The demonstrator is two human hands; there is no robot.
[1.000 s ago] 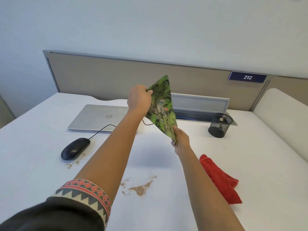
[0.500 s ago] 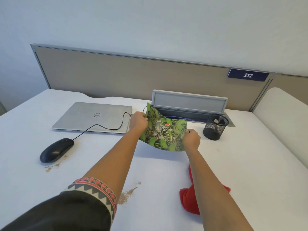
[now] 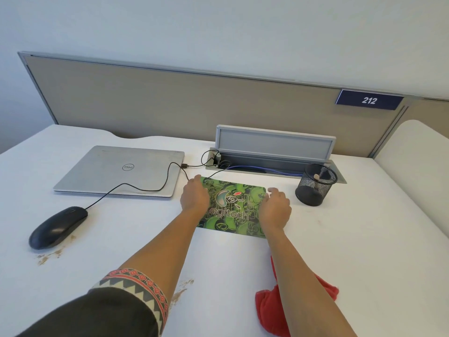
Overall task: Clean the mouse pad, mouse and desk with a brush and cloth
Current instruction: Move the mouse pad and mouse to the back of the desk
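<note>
Head view, left hand (image 3: pixel 194 197), right hand (image 3: pixel 275 209) at mouse pad's (image 3: pixel 232 206) edges

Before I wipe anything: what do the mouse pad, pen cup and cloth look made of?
Mouse pad: thin sheet with a printed green top and a slight sheen, probably plastic-faced; the backing is hidden.
Pen cup: black, metal-looking wire mesh, matte and see-through.
Cloth: soft red fabric, slightly fuzzy, crumpled in loose folds.
</note>
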